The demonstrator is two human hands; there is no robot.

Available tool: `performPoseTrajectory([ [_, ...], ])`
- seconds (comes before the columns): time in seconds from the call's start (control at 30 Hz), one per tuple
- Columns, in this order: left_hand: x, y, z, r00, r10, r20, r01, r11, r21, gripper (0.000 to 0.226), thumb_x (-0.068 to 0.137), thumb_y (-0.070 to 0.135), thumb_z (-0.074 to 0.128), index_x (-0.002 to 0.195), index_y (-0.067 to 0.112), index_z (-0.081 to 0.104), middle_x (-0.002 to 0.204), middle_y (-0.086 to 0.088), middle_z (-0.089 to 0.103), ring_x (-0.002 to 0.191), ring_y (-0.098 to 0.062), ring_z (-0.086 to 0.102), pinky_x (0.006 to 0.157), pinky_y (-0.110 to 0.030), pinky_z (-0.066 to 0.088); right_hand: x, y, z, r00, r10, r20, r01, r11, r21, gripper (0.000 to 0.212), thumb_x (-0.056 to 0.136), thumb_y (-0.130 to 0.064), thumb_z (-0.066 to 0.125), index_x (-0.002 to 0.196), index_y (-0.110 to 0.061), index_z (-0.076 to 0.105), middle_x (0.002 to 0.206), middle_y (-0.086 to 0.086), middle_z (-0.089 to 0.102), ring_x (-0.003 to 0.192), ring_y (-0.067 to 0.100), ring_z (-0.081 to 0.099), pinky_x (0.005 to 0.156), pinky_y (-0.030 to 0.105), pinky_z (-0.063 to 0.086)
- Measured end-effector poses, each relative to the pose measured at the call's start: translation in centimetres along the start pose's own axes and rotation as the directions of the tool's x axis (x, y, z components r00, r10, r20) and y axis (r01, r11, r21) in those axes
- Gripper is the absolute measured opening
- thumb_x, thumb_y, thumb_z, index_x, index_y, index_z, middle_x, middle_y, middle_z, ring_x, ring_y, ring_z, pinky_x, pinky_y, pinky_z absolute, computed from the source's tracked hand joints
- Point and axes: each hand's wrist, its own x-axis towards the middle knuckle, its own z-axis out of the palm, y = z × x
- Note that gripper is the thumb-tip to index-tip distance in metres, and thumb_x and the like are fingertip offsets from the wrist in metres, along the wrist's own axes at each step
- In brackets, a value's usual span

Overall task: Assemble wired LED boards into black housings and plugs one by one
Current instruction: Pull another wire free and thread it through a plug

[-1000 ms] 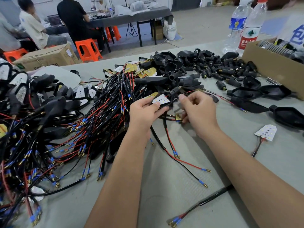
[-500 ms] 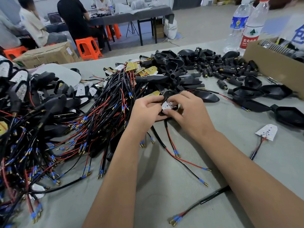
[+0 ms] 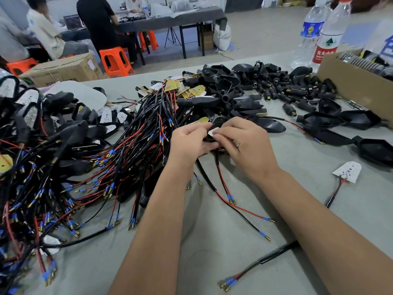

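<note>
**Seating a board in its housing**

The left hand [image 3: 189, 139] and right hand [image 3: 242, 141] meet over one LED board [image 3: 213, 132], fingers of both curled and pinching it against a black housing [image 3: 209, 139] mostly hidden between the palms. The step looks like pressing the board home; next likely calls for an even push and feeding its wires [image 3: 223, 179], which trail toward the person. Right of and beyond the right hand, a cardboard box [image 3: 348, 81] holds dark ribbed parts, too blurred to name.
</note>
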Motion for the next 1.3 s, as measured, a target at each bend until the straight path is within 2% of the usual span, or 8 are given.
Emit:
performPoseTrajectory([
  [0.27, -0.2, 0.0, -0.2, 0.996, 0.019, -0.092, -0.025, 0.998, -0.055, 0.013, 0.091, -0.009, 0.068, 0.103, -0.006, 0.071, 0.115, -0.028, 0.070, 0.077, -0.019, 0.077, 0.069, -0.023, 0.060, -0.2, 0.7, 0.6, 0.995, -0.023, 0.099, 0.019, 0.999, 0.045, 0.025, 0.103, -0.026, 0.059, 0.115, -0.017, 0.079, 0.112, -0.003, 0.072, 0.100, 0.023, 0.058, 0.088, 0.040, 0.050],
  [0.4, -0.3, 0.3, 0.1, 0.989, 0.005, -0.145, -0.013, 0.998, -0.059, 0.016, 0.093, -0.011, 0.063, 0.105, -0.003, 0.072, 0.105, -0.021, 0.073, 0.064, -0.018, 0.074, 0.068, -0.023, 0.061, -0.3, 0.8, 0.3, 0.933, 0.328, -0.147, -0.269, 0.908, 0.321, 0.035, 0.105, -0.033, 0.053, 0.089, -0.019, 0.080, 0.087, -0.008, 0.076, 0.085, 0.010, 0.069, 0.078, 0.042, 0.056],
  [0.47, -0.1, 0.4, -0.2, 0.989, 0.014, -0.149, -0.023, 0.998, -0.060, 0.019, 0.093, -0.012, 0.062, 0.094, 0.003, 0.073, 0.085, -0.012, 0.077, 0.062, -0.019, 0.073, 0.066, -0.021, 0.060, -0.1, 1.4, 0.1, 0.800, 0.571, -0.187, -0.459, 0.781, 0.424, 0.048, 0.105, -0.042, 0.049, 0.072, -0.017, 0.073, 0.067, -0.003, 0.071, 0.060, 0.013, 0.066, 0.059, 0.041, 0.055],
  [0.6, -0.1, 0.8, -1.0, 0.996, 0.023, -0.083, -0.027, 0.999, -0.038, 0.021, 0.092, -0.014, 0.062, 0.092, 0.005, 0.073, 0.072, -0.005, 0.077, 0.062, -0.021, 0.073, 0.063, -0.019, 0.057, 0.5, 3.0, -0.3, 0.555, 0.820, 0.136, -0.659, 0.334, 0.674, 0.050, 0.107, -0.046, 0.048, 0.082, -0.008, 0.068, 0.075, 0.010, 0.070, 0.045, 0.016, 0.053, 0.038, 0.024, 0.040],
  [0.7, -0.3, 1.3, -1.6, 1.000, 0.022, -0.010, -0.022, 1.000, 0.011, 0.027, 0.091, -0.013, 0.063, 0.088, 0.010, 0.077, 0.079, -0.009, 0.078, 0.064, -0.021, 0.074, 0.061, -0.017, 0.056, 0.7, 3.3, -0.7, 0.553, 0.801, 0.230, -0.569, 0.161, 0.806, 0.033, 0.105, -0.041, 0.055, 0.106, -0.013, 0.071, 0.086, 0.008, 0.074, 0.049, 0.014, 0.054, 0.039, 0.021, 0.038],
  [0.83, -0.4, 1.6, -2.2, 0.999, 0.013, 0.047, -0.016, 0.997, 0.078, 0.023, 0.091, -0.012, 0.064, 0.093, 0.007, 0.076, 0.085, -0.008, 0.080, 0.062, -0.020, 0.073, 0.059, -0.016, 0.056, 0.6, 3.1, -1.2, 0.560, 0.780, 0.279, -0.409, -0.033, 0.912, 0.022, 0.105, -0.035, 0.057, 0.104, -0.023, 0.076, 0.096, 0.007, 0.077, 0.054, 0.011, 0.057, 0.042, 0.019, 0.040],
  [1.0, -0.2, 1.7, -3.0, 0.998, -0.009, 0.061, 0.000, 0.990, 0.142, 0.020, 0.090, -0.012, 0.066, 0.105, -0.001, 0.073, 0.109, -0.018, 0.075, 0.062, -0.024, 0.073, 0.060, -0.019, 0.057, 0.6, 3.1, -1.6, 0.544, 0.803, 0.244, -0.337, -0.058, 0.940, 0.018, 0.103, -0.021, 0.061, 0.098, -0.017, 0.078, 0.085, 0.002, 0.070, 0.055, 0.008, 0.055, 0.042, 0.015, 0.040],
  [1.3, -0.1, 1.5, -3.6, 0.998, 0.004, 0.066, -0.015, 0.988, 0.152, 0.020, 0.090, -0.011, 0.068, 0.098, 0.006, 0.076, 0.103, -0.015, 0.078, 0.065, -0.024, 0.074, 0.061, -0.019, 0.057, 0.5, 3.2, -1.7, 0.543, 0.793, 0.275, -0.417, -0.029, 0.908, 0.022, 0.099, -0.021, 0.066, 0.084, -0.015, 0.080, 0.084, 0.004, 0.072, 0.055, 0.008, 0.054, 0.043, 0.016, 0.042],
])
